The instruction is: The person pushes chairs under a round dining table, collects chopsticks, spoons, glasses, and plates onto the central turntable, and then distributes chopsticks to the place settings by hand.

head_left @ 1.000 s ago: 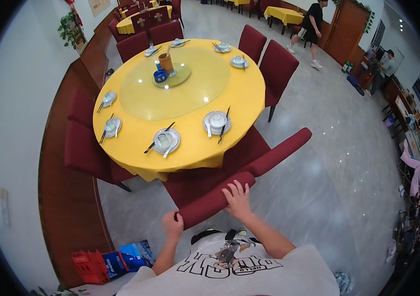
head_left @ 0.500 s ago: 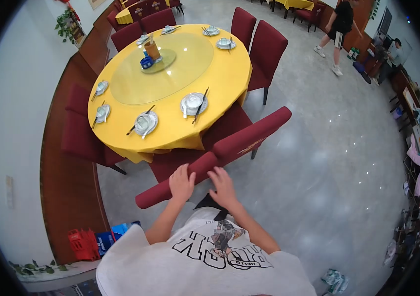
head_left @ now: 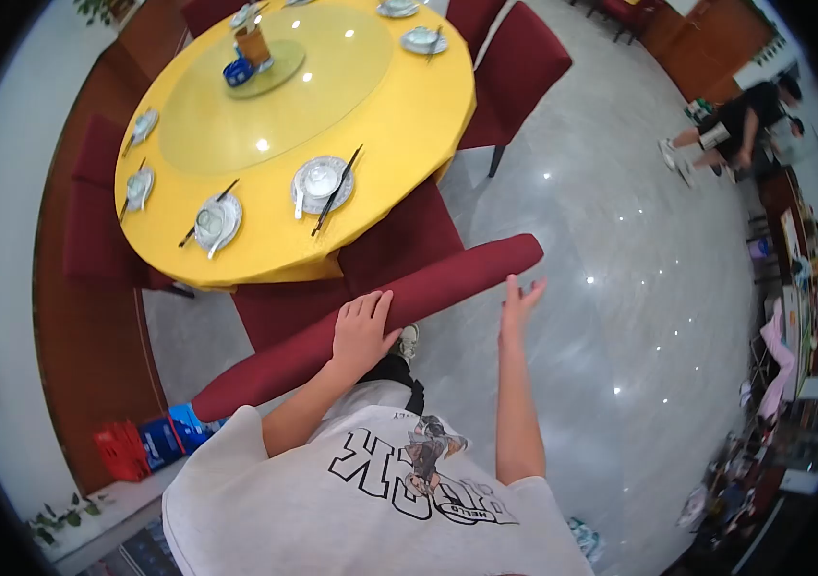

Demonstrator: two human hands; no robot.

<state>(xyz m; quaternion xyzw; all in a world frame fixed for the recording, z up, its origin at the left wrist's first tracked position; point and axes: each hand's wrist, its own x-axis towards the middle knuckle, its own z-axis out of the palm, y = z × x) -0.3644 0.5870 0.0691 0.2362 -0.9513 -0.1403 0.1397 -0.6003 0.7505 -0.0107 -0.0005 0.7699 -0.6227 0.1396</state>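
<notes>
At near edge of yellow tablecloth (head_left: 265, 223): two maroon upholstered dining chairs (head_left: 399, 240), side by side, backrests roughly in line. Left hand (head_left: 361, 334) laid over left chair's backrest (head_left: 265, 372); whether clasping, cannot tell. Right hand (head_left: 518, 312) spread wide, holding nothing, fingertips just beside right chair's backrest (head_left: 471, 276); contact unclear. Beyond: plates (head_left: 304, 171), black chopsticks (head_left: 337, 192), glass turntable (head_left: 332, 96).

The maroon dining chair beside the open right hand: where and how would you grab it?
Probably by the top of its padded backrest, near the outer end, coming from behind, the side away from the yellow-clothed table. That long, rounded edge faces the person, with the right hand close by, while the seat lies beyond it, toward the table.
</notes>
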